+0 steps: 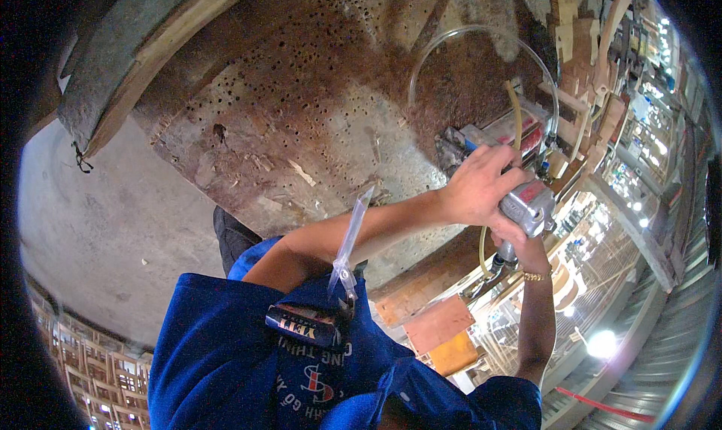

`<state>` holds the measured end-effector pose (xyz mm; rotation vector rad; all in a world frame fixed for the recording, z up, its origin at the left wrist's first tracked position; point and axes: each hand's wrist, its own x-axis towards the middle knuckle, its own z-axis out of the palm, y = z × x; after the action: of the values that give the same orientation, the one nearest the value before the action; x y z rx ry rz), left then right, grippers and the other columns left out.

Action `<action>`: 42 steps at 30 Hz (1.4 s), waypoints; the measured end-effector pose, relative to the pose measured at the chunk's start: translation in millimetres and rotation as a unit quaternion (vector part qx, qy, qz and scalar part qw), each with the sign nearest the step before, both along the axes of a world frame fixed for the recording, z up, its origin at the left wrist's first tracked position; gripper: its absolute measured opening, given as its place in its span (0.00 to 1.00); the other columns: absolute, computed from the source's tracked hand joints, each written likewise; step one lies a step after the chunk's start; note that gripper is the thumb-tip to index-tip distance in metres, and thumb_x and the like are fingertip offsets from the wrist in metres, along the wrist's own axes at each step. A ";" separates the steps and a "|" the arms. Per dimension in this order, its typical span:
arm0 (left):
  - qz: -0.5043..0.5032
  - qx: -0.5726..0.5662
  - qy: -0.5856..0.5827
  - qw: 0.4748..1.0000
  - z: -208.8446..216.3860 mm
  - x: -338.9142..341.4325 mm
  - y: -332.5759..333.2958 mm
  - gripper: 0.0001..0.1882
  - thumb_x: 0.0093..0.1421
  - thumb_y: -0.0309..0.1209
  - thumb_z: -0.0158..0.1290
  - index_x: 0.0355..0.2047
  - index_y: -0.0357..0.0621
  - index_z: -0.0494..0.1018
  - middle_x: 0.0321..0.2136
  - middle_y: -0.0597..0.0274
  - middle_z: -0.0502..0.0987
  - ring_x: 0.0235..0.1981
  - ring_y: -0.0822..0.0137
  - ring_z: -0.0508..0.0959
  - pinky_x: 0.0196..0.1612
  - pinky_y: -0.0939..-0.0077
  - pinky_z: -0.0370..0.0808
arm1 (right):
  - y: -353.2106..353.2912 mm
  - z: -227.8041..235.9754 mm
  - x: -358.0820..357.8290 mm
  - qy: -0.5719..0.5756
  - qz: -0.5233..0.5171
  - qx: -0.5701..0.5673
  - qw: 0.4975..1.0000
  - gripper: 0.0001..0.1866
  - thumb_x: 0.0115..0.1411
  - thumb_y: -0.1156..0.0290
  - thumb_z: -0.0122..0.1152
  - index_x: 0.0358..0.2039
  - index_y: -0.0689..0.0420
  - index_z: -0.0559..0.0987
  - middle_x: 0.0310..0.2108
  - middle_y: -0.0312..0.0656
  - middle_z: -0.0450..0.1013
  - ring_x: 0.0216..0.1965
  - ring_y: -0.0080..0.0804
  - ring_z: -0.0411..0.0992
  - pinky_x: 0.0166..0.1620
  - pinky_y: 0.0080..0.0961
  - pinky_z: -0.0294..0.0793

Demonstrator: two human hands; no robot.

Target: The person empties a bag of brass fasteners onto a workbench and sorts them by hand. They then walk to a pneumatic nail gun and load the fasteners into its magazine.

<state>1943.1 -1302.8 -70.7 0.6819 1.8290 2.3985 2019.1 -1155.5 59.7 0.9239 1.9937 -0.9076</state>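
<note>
My left hand (pixel 481 188) reaches across from the left, its fingers curled over a silver air-powered tool (pixel 530 203) that looks like a nail gun. Partly hidden behind the tool, my right hand (pixel 523 251) closes round its handle, with a bracelet at the wrist. A metal hose fitting (pixel 502 263) hangs below the handle. Beyond my left hand lies a grey and red object (pixel 526 133), partly covered; its kind is unclear. A yellowish tube (pixel 516 114) rises beside it, and a clear hose (pixel 481 29) loops above.
A brown worktop (pixel 278 106) full of small holes carries wood chips. A long wooden piece (pixel 143 69) stands at upper left. Wood offcuts (pixel 579 39) pile up at the right. Below my arms is an orange-brown block (pixel 440 325). Grey floor (pixel 98 219) shows at left.
</note>
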 end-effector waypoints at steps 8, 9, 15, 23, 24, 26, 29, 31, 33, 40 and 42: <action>-0.005 0.009 0.022 1.000 -6.4 3.2 -0.1 0.51 0.24 0.70 0.58 0.44 0.46 0.70 0.36 0.56 0.65 0.40 0.55 0.68 0.40 0.63 0.65 | 7.9 -3.4 4.8 -0.031 0.116 0.048 0.992 0.23 0.55 0.69 0.60 0.51 0.60 0.67 0.47 0.43 0.69 0.47 0.37 0.69 0.49 0.35 0.68; -0.007 0.007 0.025 1.000 -7.0 4.6 -0.2 0.51 0.25 0.70 0.58 0.44 0.46 0.70 0.36 0.55 0.65 0.40 0.55 0.68 0.40 0.62 0.65 | 9.4 -4.1 7.5 -0.028 0.119 0.053 0.991 0.24 0.55 0.68 0.60 0.51 0.60 0.67 0.47 0.44 0.69 0.47 0.38 0.68 0.49 0.35 0.68; -0.013 -0.002 0.040 0.999 -10.3 8.7 -0.7 0.50 0.27 0.70 0.58 0.45 0.46 0.70 0.38 0.54 0.66 0.41 0.54 0.68 0.40 0.62 0.65 | 17.3 -5.5 17.1 -0.057 0.182 0.067 0.979 0.24 0.55 0.64 0.60 0.51 0.57 0.69 0.48 0.46 0.69 0.48 0.44 0.68 0.50 0.39 0.67; 0.000 -0.004 0.055 0.998 -14.8 9.7 -0.4 0.49 0.27 0.70 0.57 0.44 0.46 0.70 0.38 0.53 0.67 0.41 0.54 0.69 0.40 0.61 0.65 | -2.6 -13.4 2.2 0.072 0.308 0.074 0.946 0.21 0.55 0.64 0.60 0.49 0.56 0.71 0.46 0.47 0.69 0.46 0.45 0.69 0.48 0.40 0.67; -0.006 -0.004 0.056 0.998 -15.2 10.1 -0.5 0.49 0.27 0.70 0.57 0.44 0.46 0.70 0.38 0.53 0.67 0.40 0.54 0.69 0.39 0.61 0.65 | -5.0 -14.4 0.8 0.081 0.319 0.082 0.941 0.21 0.55 0.64 0.60 0.49 0.56 0.71 0.47 0.47 0.69 0.46 0.45 0.69 0.48 0.40 0.67; -0.011 -0.001 0.057 0.998 -15.0 9.9 -1.3 0.49 0.26 0.70 0.57 0.44 0.46 0.70 0.38 0.53 0.67 0.40 0.54 0.69 0.39 0.61 0.65 | -2.3 -15.5 4.3 0.078 0.321 0.078 0.941 0.24 0.54 0.67 0.60 0.51 0.57 0.68 0.49 0.46 0.67 0.48 0.42 0.67 0.50 0.38 0.66; -0.006 0.007 0.059 0.998 -14.8 11.2 -1.4 0.50 0.26 0.69 0.58 0.44 0.46 0.70 0.38 0.53 0.67 0.40 0.54 0.69 0.39 0.62 0.65 | 9.6 -17.6 16.1 0.052 0.295 0.055 0.953 0.30 0.53 0.74 0.60 0.56 0.57 0.63 0.53 0.42 0.64 0.54 0.35 0.64 0.55 0.34 0.64; 0.000 0.011 0.060 0.998 -16.1 11.1 -0.8 0.50 0.26 0.69 0.58 0.44 0.46 0.70 0.38 0.53 0.66 0.40 0.54 0.69 0.39 0.62 0.65 | 9.4 -16.8 16.1 0.047 0.281 0.056 0.957 0.30 0.53 0.75 0.60 0.56 0.57 0.63 0.52 0.43 0.64 0.54 0.35 0.64 0.55 0.34 0.64; 0.015 0.010 0.063 0.998 -18.9 10.0 -0.7 0.50 0.26 0.69 0.59 0.44 0.46 0.69 0.38 0.53 0.66 0.40 0.54 0.69 0.39 0.62 0.65 | 6.5 -19.0 7.1 0.074 0.347 0.064 0.933 0.22 0.57 0.69 0.57 0.52 0.57 0.67 0.49 0.46 0.67 0.50 0.43 0.66 0.52 0.39 0.65; 0.012 0.002 0.041 0.999 -19.4 4.9 -5.1 0.48 0.27 0.67 0.60 0.44 0.46 0.69 0.38 0.55 0.65 0.41 0.55 0.68 0.39 0.63 0.64 | 16.5 -18.4 -5.1 0.052 0.357 0.044 0.931 0.20 0.59 0.66 0.56 0.50 0.57 0.69 0.47 0.48 0.68 0.48 0.47 0.67 0.51 0.41 0.65; 0.023 -0.003 0.043 0.999 -19.4 4.2 -3.7 0.48 0.28 0.66 0.60 0.44 0.46 0.69 0.38 0.55 0.65 0.40 0.56 0.68 0.39 0.63 0.64 | 23.9 -17.7 -8.4 0.033 0.369 0.041 0.928 0.20 0.58 0.65 0.56 0.50 0.57 0.69 0.47 0.48 0.68 0.48 0.46 0.67 0.51 0.41 0.65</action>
<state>1947.3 -1306.5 -90.1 0.7621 1.9036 2.4289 2010.7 -1131.7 42.0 0.1276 2.1935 -0.4261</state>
